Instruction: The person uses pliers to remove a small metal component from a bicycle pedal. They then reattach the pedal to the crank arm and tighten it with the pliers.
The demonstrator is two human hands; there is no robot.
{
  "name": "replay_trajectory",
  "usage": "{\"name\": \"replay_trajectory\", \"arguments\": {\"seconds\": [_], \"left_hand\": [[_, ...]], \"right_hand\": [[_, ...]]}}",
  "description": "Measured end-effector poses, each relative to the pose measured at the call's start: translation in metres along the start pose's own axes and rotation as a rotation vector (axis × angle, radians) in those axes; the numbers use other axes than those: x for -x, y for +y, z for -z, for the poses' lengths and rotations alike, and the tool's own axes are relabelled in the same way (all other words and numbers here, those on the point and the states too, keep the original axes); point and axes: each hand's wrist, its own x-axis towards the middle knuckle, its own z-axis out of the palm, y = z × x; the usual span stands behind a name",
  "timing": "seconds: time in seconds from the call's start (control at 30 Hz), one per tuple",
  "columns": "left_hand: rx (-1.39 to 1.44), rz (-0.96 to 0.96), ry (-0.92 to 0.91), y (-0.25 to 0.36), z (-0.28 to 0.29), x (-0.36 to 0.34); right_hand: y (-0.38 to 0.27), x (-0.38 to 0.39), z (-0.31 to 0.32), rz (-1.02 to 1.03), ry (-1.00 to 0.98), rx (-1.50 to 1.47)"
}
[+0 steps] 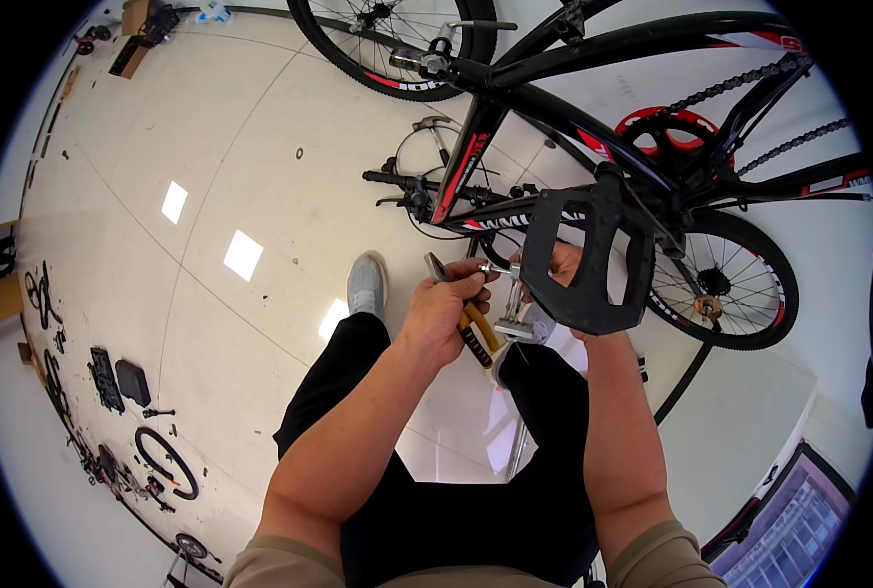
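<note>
My left hand (444, 314) is closed round yellow-handled pliers (479, 335), its fingertips at a small silver threaded piece (489, 269). That piece adjoins a silver metal fitting (512, 312) with an upright rod and plate below the hands. My right hand (562, 261) is curled behind a large black pedal (637, 296), which hides most of it and what it grips. Above both hands is a black-and-red bicycle frame (466, 162), with a red chainring (635, 125) at upper right.
Bicycle wheels stand at the top (377, 80) and right (768, 323). Handlebars with cables (389, 176) lie beyond my hands. Loose parts, including a curved tube (183, 461) and black pieces (132, 382), lie along the left wall. Cardboard boxes (0, 294) sit at the far left.
</note>
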Motion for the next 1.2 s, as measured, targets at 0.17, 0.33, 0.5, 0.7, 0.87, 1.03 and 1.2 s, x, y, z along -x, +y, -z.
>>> {"name": "replay_trajectory", "arguments": {"seconds": [0.17,0.33,0.5,0.7,0.87,1.03,1.2], "left_hand": [[0.009,0.027,0.018,0.003,-0.002,0.000],[-0.020,0.045,0.045,0.001,0.000,0.000],[-0.028,0.020,0.028,0.001,0.000,0.000],[0.033,0.039,0.011,0.000,0.001,-0.001],[-0.050,0.064,0.067,-0.001,0.002,-0.003],[-0.111,0.009,0.056,-0.002,0.002,-0.005],[-0.115,-0.026,0.050,-0.002,0.001,-0.002]], "right_hand": [[-0.005,0.002,-0.001,0.008,-0.009,0.045],[-0.008,0.001,-0.003,-0.185,-0.002,-0.250],[-0.011,0.004,-0.001,-0.107,-0.006,-0.093],[-0.014,0.006,-0.001,-0.087,-0.015,-0.082],[-0.019,0.006,-0.002,-0.128,-0.044,-0.081],[-0.011,0.003,0.000,-0.210,-0.028,-0.270],[-0.009,0.004,-0.001,-0.163,-0.026,-0.129]]}}
